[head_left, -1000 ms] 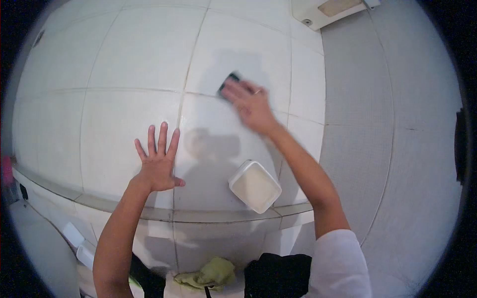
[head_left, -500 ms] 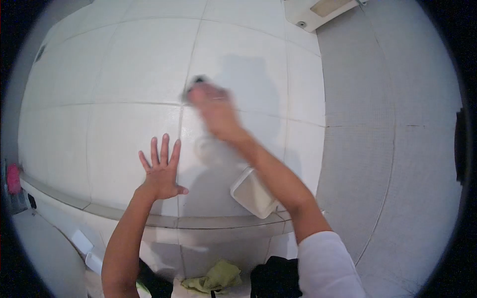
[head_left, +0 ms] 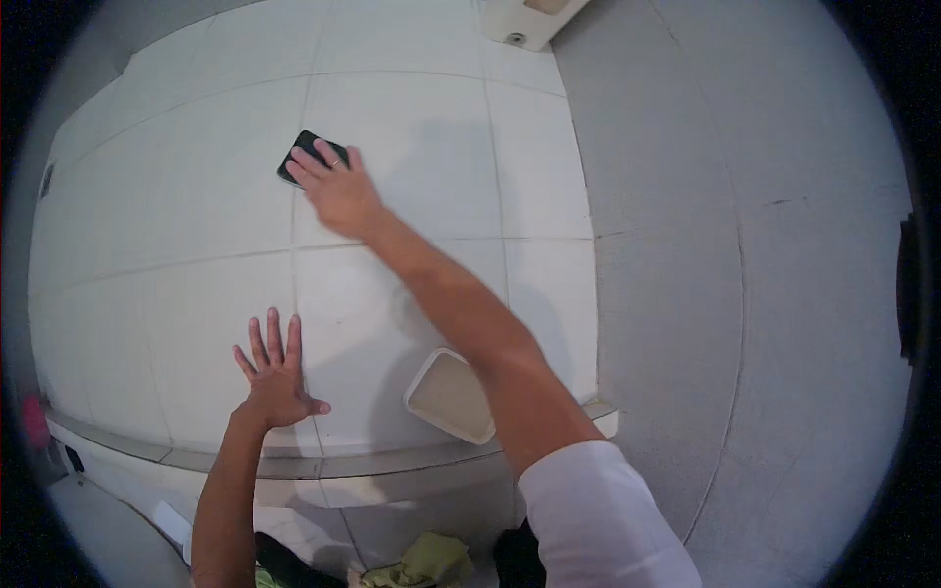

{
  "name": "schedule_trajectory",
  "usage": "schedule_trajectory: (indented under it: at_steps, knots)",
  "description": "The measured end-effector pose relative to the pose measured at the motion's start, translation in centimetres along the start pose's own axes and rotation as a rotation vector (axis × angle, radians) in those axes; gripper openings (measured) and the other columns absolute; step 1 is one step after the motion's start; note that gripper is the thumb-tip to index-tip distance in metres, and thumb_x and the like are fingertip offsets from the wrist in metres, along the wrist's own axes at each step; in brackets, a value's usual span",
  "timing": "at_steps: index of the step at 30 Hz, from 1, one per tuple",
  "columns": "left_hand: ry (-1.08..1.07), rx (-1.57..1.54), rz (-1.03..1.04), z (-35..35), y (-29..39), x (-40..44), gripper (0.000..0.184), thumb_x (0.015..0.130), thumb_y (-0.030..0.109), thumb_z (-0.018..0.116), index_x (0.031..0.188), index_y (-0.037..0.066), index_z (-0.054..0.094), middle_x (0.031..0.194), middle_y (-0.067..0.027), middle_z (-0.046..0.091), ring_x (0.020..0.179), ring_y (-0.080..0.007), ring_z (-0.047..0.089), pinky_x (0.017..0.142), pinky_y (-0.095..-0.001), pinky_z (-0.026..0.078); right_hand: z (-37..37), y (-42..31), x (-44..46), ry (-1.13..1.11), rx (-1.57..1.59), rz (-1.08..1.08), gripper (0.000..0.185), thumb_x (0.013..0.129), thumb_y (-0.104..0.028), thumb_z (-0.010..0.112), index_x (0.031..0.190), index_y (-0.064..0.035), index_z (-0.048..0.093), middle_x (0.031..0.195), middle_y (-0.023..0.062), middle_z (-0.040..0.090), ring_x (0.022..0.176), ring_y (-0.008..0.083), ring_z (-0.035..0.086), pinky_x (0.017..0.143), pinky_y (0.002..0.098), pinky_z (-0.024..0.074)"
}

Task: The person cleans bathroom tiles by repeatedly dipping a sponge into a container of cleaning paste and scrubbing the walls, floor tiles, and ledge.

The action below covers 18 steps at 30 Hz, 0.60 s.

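My right hand (head_left: 338,191) reaches far out over the white tiles (head_left: 412,118) and presses a flat, dark rectangular scrubbing pad (head_left: 301,149) against them. Its fingers lie over the pad's near part, and a ring shows on one finger. Lower left, my left hand (head_left: 274,385) rests on the same tiled surface with its fingers spread and nothing held. Between the two arms, close to the near ledge, sits a whitish square tub (head_left: 451,395); my right arm hides part of it. What the tub holds looks pale and cloudy.
A raised tiled ledge (head_left: 392,468) runs along the near side. Below it lies a crumpled yellow-green cloth (head_left: 426,562). A grey wall (head_left: 667,294) rises on the right. A white fixture (head_left: 524,22) stands at the top, and a pink item (head_left: 35,421) is at far left.
My right hand has pushed the pad farther up and left across the tiles. My left hand stays spread on the tiles. The whole view has shifted, so the tub appears lower and more left.
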<state>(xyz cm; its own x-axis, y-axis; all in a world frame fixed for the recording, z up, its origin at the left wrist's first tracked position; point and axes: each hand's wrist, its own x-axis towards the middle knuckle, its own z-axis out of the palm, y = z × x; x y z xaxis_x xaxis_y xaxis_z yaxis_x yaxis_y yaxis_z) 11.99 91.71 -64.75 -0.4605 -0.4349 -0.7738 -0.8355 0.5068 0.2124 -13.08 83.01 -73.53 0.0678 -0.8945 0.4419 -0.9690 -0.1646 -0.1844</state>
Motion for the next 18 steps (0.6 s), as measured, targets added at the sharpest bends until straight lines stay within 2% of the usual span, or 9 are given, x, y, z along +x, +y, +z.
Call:
schedule_trajectory:
  at_steps: [2, 3, 4, 5, 7, 8, 12, 14, 18]
  knots:
    - [0.011, 0.007, 0.003, -0.2, 0.1, 0.0, 0.140, 0.052, 0.042, 0.085, 0.147, 0.013, -0.014, 0.150, -0.0204, -0.025, 0.135, -0.0425, -0.028, 0.101, -0.0679, -0.012, -1.5, 6.6, -1.0, 0.060, 0.053, 0.145, 0.038, 0.084, -0.009, 0.046, 0.121, -0.0102, 0.054, 0.130, 0.0152, 0.051, 0.121, 0.0295, 0.048, 0.095, 0.0540, 0.0371]
    - [0.017, 0.004, 0.001, -0.1, 0.2, -0.1, 0.141, 0.052, 0.042, 0.085, 0.147, 0.013, -0.014, 0.150, -0.0202, -0.025, 0.135, -0.0425, -0.029, 0.101, -0.0677, -0.012, -3.1, 10.9, -2.3, 0.174, -0.156, 0.283, 0.028, 0.083, -0.009, 0.047, 0.110, -0.0085, 0.056, 0.112, 0.0131, 0.061, 0.102, 0.0309, 0.058, 0.085, 0.0481, 0.0426]
    - [0.033, 0.006, 0.001, 0.2, 0.0, 0.0, 0.141, 0.051, 0.041, 0.086, 0.147, 0.013, -0.014, 0.149, -0.0201, -0.026, 0.135, -0.0425, -0.029, 0.101, -0.0679, -0.012, -6.1, 14.4, -4.7, 0.239, -0.270, 0.397, 0.025, 0.084, -0.009, 0.046, 0.106, -0.0078, 0.056, 0.107, 0.0126, 0.062, 0.098, 0.0300, 0.059, 0.083, 0.0469, 0.0439]
    - [0.031, 0.008, 0.012, 0.2, -0.1, 0.0, 0.141, 0.051, 0.041, 0.086, 0.147, 0.013, -0.014, 0.149, -0.0201, -0.026, 0.135, -0.0425, -0.029, 0.101, -0.0679, -0.012, -10.1, 16.7, -6.8, -0.034, -0.191, 0.743, 0.030, 0.085, -0.010, 0.045, 0.113, -0.0073, 0.054, 0.118, 0.0127, 0.057, 0.106, 0.0324, 0.055, 0.086, 0.0520, 0.0424]
    - [0.023, 0.000, -0.012, 0.0, 0.3, -0.1, 0.141, 0.051, 0.039, 0.086, 0.147, 0.013, -0.014, 0.149, -0.0202, -0.026, 0.134, -0.0431, -0.029, 0.100, -0.0685, -0.011, -13.5, 19.0, -13.9, -0.082, -0.442, 0.924, 0.048, 0.089, -0.022, 0.048, 0.135, -0.0097, 0.041, 0.137, 0.0099, 0.042, 0.124, 0.0425, 0.035, 0.092, 0.0631, 0.0357]
    - [0.041, 0.004, -0.007, 0.2, 0.2, 0.1, 0.143, 0.049, 0.039, 0.087, 0.147, 0.012, -0.014, 0.149, -0.0206, -0.026, 0.134, -0.0436, -0.029, 0.100, -0.0693, -0.011, -15.6, 17.9, -16.5, -0.182, -0.433, 0.976, 0.055, 0.086, -0.026, 0.052, 0.137, -0.0102, 0.040, 0.140, 0.0113, 0.039, 0.124, 0.0428, 0.034, 0.094, 0.0617, 0.0344]
    - [0.039, 0.015, 0.010, 0.5, -0.2, 0.3, 0.145, 0.047, 0.042, 0.087, 0.147, 0.011, -0.013, 0.150, -0.0212, -0.024, 0.134, -0.0444, -0.028, 0.099, -0.0705, -0.011, -19.3, 9.7, -26.5, -0.226, -0.227, 0.752, 0.056, 0.073, -0.023, 0.064, 0.127, -0.0089, 0.053, 0.136, 0.0154, 0.043, 0.118, 0.0414, 0.039, 0.098, 0.0507, 0.0354]
    - [0.032, 0.013, 0.010, 0.4, -0.1, 0.1, 0.144, 0.048, 0.043, 0.087, 0.147, 0.011, -0.013, 0.150, -0.0214, -0.024, 0.134, -0.0446, -0.027, 0.099, -0.0706, -0.011, -22.9, 7.6, -26.3, -0.350, -0.082, 0.874, 0.055, 0.069, -0.021, 0.067, 0.122, -0.0091, 0.057, 0.134, 0.0130, 0.046, 0.116, 0.0391, 0.041, 0.098, 0.0469, 0.0342]
    - [0.025, 0.008, 0.010, 0.1, 0.0, 0.0, 0.145, 0.048, 0.044, 0.087, 0.146, 0.010, -0.014, 0.149, -0.0218, -0.025, 0.134, -0.0449, -0.027, 0.099, -0.0704, -0.011, -37.9, 3.4, -16.1, -0.046, -1.080, 0.495, 0.058, 0.069, -0.018, 0.069, 0.125, -0.0122, 0.055, 0.139, 0.0098, 0.044, 0.113, 0.0298, 0.045, 0.092, 0.0464, 0.0357]
